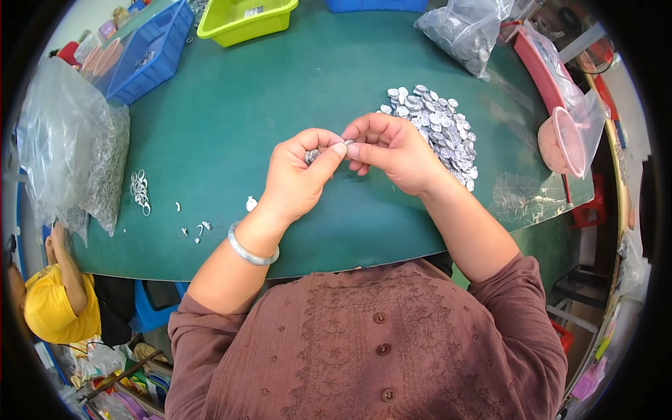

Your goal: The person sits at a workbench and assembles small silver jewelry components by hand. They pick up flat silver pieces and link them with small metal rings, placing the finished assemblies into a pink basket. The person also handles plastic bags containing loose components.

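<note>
Over the middle of the table, my left hand (297, 171) and my right hand (399, 154) meet at the fingertips. Both pinch one small silver metal piece (348, 143), mostly hidden by the thumbs. More flat silver pieces (311, 156) are tucked inside the curled fingers of my left hand. A heap of silver oval metal pieces (448, 140) lies just beyond my right wrist. One loose oval piece (251, 204) rests beside my left wrist, which wears a pale bangle (250, 250).
On the green table (231, 105) lie silver rings (140, 189) and small metal scraps (203, 227). Filled plastic bags (77, 140) stand left. A blue basket (150, 59), a lime basket (245, 24) and a grey-filled bag (465, 31) sit farther back; a pink basket (560, 143) is right. A person in yellow (63, 301) sits left.
</note>
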A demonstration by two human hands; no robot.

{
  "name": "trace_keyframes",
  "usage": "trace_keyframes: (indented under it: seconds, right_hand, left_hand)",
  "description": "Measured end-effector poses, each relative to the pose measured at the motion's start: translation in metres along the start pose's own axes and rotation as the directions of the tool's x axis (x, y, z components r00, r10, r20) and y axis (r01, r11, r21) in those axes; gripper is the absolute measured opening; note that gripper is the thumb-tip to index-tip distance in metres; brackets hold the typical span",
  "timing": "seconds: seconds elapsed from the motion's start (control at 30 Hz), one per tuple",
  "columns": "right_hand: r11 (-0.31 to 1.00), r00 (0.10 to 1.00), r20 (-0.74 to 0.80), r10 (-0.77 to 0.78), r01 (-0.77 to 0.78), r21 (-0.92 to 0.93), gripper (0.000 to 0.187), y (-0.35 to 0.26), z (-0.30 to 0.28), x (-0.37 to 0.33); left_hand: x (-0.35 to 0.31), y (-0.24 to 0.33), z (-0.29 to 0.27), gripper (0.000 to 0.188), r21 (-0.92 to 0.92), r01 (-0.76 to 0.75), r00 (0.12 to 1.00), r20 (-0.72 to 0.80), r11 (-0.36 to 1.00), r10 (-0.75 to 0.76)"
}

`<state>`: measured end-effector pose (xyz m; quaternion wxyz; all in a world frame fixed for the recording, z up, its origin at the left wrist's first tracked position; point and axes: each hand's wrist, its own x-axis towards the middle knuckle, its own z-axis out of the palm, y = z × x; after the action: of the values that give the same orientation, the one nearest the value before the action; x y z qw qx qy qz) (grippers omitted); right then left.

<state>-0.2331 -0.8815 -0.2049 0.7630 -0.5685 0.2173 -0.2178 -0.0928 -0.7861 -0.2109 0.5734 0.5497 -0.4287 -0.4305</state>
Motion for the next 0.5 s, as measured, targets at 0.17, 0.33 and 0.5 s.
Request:
trace_keyframes:
  seconds: [0.17, 0.33, 0.5]
  right_hand:
    - [0.993, 0.997, 0.045, -0.065, 0.06, 0.103, 0.011, 0.001, -0.003, 0.001]
    - [0.992, 0.993, 0.034, -0.117, 0.115, 0.047, 0.01, 0.002, 0.0, 0.0]
    - [0.981, 0.982, 0.02, -0.189, 0.19, -0.048, 0.01, 0.006, -0.001, 0.0]
  left_hand:
    - [-0.003, 0.004, 0.002, 0.008, -0.205, -0.08, 0.994, 0.063, 0.976, 0.094]
    - [-0.002, 0.001, 0.001, 0.008, -0.149, -0.166, 0.985, 0.016, 0.975, 0.17]
    - [-0.003, 0.001, 0.001, 0.007, -0.032, -0.239, 0.971, -0.003, 0.971, 0.239]
